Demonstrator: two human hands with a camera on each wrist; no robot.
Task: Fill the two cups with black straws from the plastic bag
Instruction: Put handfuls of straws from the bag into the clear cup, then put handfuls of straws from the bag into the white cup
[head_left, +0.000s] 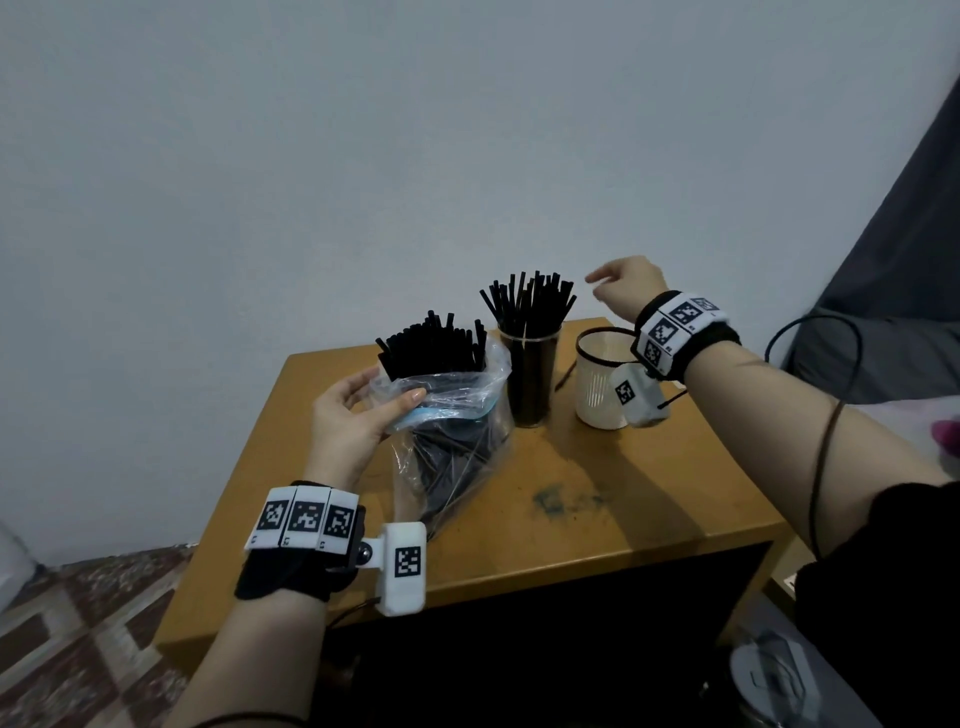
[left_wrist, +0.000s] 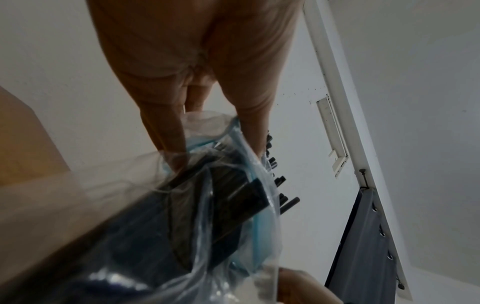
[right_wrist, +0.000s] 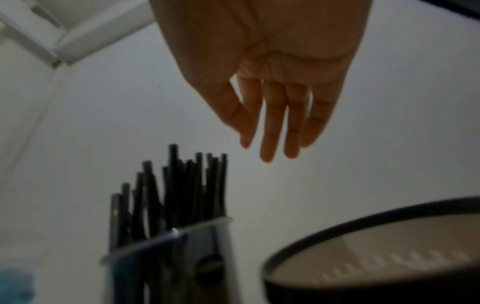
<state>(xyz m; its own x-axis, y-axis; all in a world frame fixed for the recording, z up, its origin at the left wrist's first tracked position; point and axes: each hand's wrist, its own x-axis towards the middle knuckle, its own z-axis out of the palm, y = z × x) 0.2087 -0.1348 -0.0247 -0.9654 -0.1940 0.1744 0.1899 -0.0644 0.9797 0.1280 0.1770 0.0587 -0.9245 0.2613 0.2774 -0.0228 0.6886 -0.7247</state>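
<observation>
Plastic bag (head_left: 457, 415) mouth pinched by left hand (head_left: 353, 421) fingers (head_left: 410, 397); right hand (head_left: 628, 286) fingers straight, empty.

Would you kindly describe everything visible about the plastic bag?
The plastic bag is clear, thin and crinkled, with a blue strip along its mouth. It stands open on the wooden table, left of the clear cup, and is packed with black straws whose ends stick out of the top. The left hand grips its rim, thumb over the blue edge. The right hand is clear of it.
</observation>
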